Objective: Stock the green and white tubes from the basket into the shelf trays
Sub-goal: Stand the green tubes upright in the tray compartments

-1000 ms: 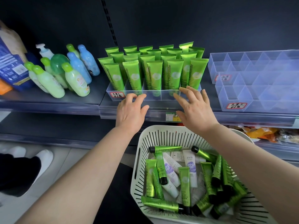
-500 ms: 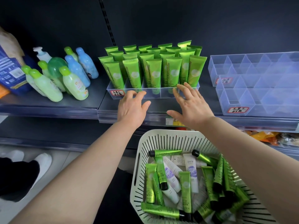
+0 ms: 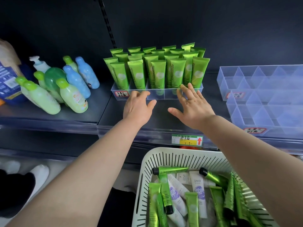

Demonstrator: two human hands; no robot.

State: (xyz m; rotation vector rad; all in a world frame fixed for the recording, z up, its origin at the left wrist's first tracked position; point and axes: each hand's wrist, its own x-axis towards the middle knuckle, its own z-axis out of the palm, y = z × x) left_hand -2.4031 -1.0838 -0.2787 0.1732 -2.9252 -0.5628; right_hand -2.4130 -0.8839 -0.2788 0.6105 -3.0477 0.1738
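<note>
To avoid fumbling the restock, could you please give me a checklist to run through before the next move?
1. Is the left hand free: ok, open, holding nothing, fingertips at the tube tray front.
2. Is the right hand free: ok, open, fingers against the same front wall.
3. Room in the tube tray: not ok, every visible slot looks filled with upright green tubes.
4. Empty slots elsewhere: ok, the clear trays to the right hold nothing.
5. Stock left: ok, loose green tubes and white tubes lie in the basket.
6. Which product the tray labels name: cannot tell, writing too small.
</note>
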